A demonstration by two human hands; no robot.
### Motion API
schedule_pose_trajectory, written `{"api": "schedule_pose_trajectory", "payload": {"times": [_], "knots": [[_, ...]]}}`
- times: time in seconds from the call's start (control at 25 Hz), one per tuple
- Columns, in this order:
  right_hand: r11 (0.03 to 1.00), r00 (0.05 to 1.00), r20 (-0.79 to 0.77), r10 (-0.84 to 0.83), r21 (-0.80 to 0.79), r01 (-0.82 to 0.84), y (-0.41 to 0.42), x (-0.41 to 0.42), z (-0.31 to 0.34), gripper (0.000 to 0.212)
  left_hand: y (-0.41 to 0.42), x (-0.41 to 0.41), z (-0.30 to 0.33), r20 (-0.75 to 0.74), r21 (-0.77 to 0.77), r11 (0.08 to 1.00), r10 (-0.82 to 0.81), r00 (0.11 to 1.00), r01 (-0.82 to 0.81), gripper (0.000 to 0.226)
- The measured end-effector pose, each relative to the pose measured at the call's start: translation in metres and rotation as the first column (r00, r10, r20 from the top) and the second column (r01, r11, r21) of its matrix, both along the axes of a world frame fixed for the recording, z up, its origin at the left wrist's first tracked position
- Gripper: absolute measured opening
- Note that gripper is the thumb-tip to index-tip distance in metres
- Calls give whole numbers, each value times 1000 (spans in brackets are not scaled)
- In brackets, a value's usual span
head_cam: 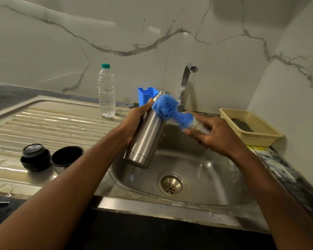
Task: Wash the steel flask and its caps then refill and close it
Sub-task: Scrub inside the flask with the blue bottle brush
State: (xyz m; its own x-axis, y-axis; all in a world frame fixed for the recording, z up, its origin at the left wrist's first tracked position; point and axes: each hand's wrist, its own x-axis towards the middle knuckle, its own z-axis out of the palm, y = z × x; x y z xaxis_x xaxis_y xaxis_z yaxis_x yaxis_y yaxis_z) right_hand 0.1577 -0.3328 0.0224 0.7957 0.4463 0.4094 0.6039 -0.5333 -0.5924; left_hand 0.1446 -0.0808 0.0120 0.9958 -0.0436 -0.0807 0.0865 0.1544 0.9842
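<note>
steel flask [146,138] in left hand [134,120], brush [167,110] in right hand [213,134]

Dim, warm light with soft glare on the sink [197,202], wide-angle bending at edges, and slight overall softness.

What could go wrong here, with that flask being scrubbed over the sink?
The steel flask hangs tilted over the sink in the left hand alone; if wet, it might slip. The right hand holds the blue brush by its bristles, a weak grip. The two caps might get knocked by the forearm.
</note>
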Motion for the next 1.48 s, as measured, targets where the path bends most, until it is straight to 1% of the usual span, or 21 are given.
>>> {"api": "schedule_pose_trajectory", "payload": {"times": [0.12, 0.2, 0.24, 0.36, 0.4, 0.44, 0.56, 0.6, 0.64, 0.68, 0.76, 0.8, 0.84, 0.92, 0.96, 1.04, 1.12, 1.24, 1.28, 1.4, 1.48], "knots": [[982, 966, -214, 148, -84, -169, 0, -8, 1, 57, 1, 0, 1, 14, 33, 997, 69, 998, -69, 58], [969, 951, -263, 162, -141, -204, 2, -10, 1, 56, 4, 1, 1, 21, 51, 992, 118, 993, -119, 54], [974, 966, -218, 141, -144, -175, 2, -8, 0, 56, 5, 2, 0, 14, 51, 991, 125, 992, -125, 55], [996, 999, 46, 27, -89, -22, 3, 0, -2, 61, 4, 3, -1, -10, 19, 995, 97, 995, -97, 62], [997, 997, 73, 18, -78, -12, 3, 1, -2, 62, 3, 4, -2, -7, 10, 996, 92, 996, -91, 63], [996, 998, 49, 35, -81, -31, 3, 1, -2, 61, 2, 3, -2, -3, 9, 995, 95, 995, -95, 62], [964, 957, -246, 157, -172, -202, 2, -6, -2, 55, 6, 3, -2, -8, -4, 992, 127, 992, -127, 54], [950, 936, -304, 180, -194, -246, 3, -8, -1, 55, 7, 4, -3, -7, -21, 991, 131, 991, -132, 54], [948, 936, -301, 181, -200, -248, 4, -9, -2, 54, 9, 5, -4, -8, -27, 990, 137, 991, -137, 55], [959, 958, -237, 160, -194, -208, 5, -8, -2, 52, 9, 6, -4, -8, -17, 989, 146, 989, -146, 55], [985, 996, -2, 92, -146, -91, 7, -7, 0, 56, 7, 6, -3, -4, 1, 987, 160, 987, -160, 55], [991, 995, 56, 78, -113, -71, 8, -6, 0, 58, 6, 6, -2, -2, -4, 987, 158, 987, -158, 55], [993, 996, 34, 80, -91, -76, 8, -6, -1, 59, 5, 4, -1, -1, -9, 988, 157, 988, -157, 54], [983, 977, -173, 128, -107, -148, 7, -9, -1, 59, 6, 5, -2, -2, -25, 988, 155, 988, -155, 52], [968, 948, -274, 164, -139, -208, 7, -11, 0, 60, 8, 6, -3, -3, -41, 988, 151, 989, -151, 51], [928, 892, -377, 249, -169, -331, 5, -11, -1, 59, 10, 6, -4, 0, -64, 987, 150, 989, -149, 50], [937, 913, -333, 236, -170, -304, 7, -11, -1, 58, 11, 6, -3, 6, -89, 983, 163, 987, -162, 51], [986, 983, -161, 85, -132, -107, 8, -8, -1, 57, 11, 6, -1, -41, -89, 979, 179, 983, -182, 57], [985, 980, -176, 91, -128, -114, 8, -9, -1, 57, 11, 6, -1, -51, -95, 977, 186, 981, -190, 58], [932, 885, -390, 256, -143, -332, 6, -12, 0, 57, 13, 6, -2, -51, -135, 972, 188, 981, -193, 60], [914, 855, -430, 290, -141, -381, 5, -13, 2, 56, 13, 6, -3, -50, -155, 969, 187, 981, -193, 60]]}}
